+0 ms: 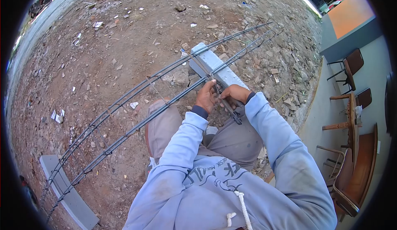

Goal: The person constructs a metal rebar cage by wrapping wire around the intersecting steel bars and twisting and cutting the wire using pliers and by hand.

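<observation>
A long cage of steel reinforcing bars (155,113), joined by square stirrups, runs diagonally in front of me. My left hand (206,97) is at the near bars, its fingers bent and pressed together by a stirrup; what they pinch is too small to tell. Close beside it, my right hand (234,94) is closed around dark metal pliers (232,113), which point down toward my knee. The two hands almost touch. Under the cage's right part lies a pale concrete block (225,73), and a grey plank-like support (70,195) carries its left end.
Rubble and broken tile lie over the dirt ground (124,35). To the right, beyond a raised floor edge, stand a brown chair (353,66), a wooden table (351,120) and more chairs. An orange and grey wall (351,17) rises at upper right.
</observation>
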`<state>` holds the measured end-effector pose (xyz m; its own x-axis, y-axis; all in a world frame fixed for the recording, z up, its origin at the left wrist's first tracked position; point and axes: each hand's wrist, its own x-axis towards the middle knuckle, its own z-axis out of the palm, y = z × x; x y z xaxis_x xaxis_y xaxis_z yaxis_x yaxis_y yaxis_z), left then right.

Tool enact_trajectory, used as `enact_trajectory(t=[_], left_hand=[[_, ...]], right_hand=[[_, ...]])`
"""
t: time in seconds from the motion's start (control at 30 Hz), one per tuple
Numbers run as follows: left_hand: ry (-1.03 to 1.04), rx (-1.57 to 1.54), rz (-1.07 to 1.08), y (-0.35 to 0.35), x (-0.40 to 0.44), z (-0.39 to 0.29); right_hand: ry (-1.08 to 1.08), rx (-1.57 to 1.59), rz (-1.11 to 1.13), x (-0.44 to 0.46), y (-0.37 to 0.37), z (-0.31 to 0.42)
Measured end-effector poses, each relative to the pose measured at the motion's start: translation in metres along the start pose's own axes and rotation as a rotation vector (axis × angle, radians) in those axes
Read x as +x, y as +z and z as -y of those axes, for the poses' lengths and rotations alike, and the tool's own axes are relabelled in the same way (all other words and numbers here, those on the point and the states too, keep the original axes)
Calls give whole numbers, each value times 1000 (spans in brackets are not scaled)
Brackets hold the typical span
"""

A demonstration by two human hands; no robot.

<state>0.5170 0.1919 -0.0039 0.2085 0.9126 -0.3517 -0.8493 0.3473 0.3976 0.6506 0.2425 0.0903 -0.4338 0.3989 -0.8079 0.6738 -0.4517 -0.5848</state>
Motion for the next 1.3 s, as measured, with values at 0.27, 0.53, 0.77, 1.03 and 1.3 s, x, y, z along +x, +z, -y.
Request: enact_trajectory(t=[0.27, 0.53, 0.77, 1.03, 1.3], left_hand=[[141, -357, -23, 32, 28, 4], [103, -431, -227, 46, 48, 12], [80, -326, -374, 55, 49, 12], [-8, -359, -145, 46, 25, 24], [18, -493, -113, 54, 33, 27]], right_hand=[[90, -15, -175, -21, 6, 9], [-274, -1449, -1131, -86, 67, -1], [-181, -1520, -1071, -71, 45, -26], [181, -140, -261, -82, 9, 4], [-66, -1207, -754, -97, 25, 2]])
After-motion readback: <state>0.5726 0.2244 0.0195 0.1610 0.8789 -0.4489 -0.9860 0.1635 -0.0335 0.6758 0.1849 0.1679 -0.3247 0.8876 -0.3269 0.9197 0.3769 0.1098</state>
